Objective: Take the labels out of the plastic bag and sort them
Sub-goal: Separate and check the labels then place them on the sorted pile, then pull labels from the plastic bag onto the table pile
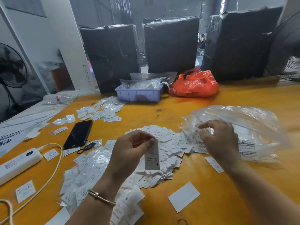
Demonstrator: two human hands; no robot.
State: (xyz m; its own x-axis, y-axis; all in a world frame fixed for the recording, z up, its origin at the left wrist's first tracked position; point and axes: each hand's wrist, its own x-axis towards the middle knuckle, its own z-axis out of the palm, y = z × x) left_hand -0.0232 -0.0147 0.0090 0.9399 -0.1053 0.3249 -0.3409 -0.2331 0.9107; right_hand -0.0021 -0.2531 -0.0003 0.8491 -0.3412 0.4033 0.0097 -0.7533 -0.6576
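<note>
My left hand (129,150) pinches the top of a long grey-looking label (152,157), which hangs down over a heap of white labels (168,148) in the middle of the yellow table (211,184). To the right lies a large clear plastic bag (243,125) with printed text and labels inside. My right hand (217,137) is at the bag's mouth, its fingers curled and pinching crumpled plastic and labels there. Small clear sleeves (87,172) and loose labels are strewn to the left of the heap.
A black phone (78,133) and a white power strip (19,163) with its cable lie at the left. A blue tray (139,95) with bags and an orange bag (194,85) stand at the back. A blank white card (184,196) lies near the front. Another label pile (100,111) is behind the phone.
</note>
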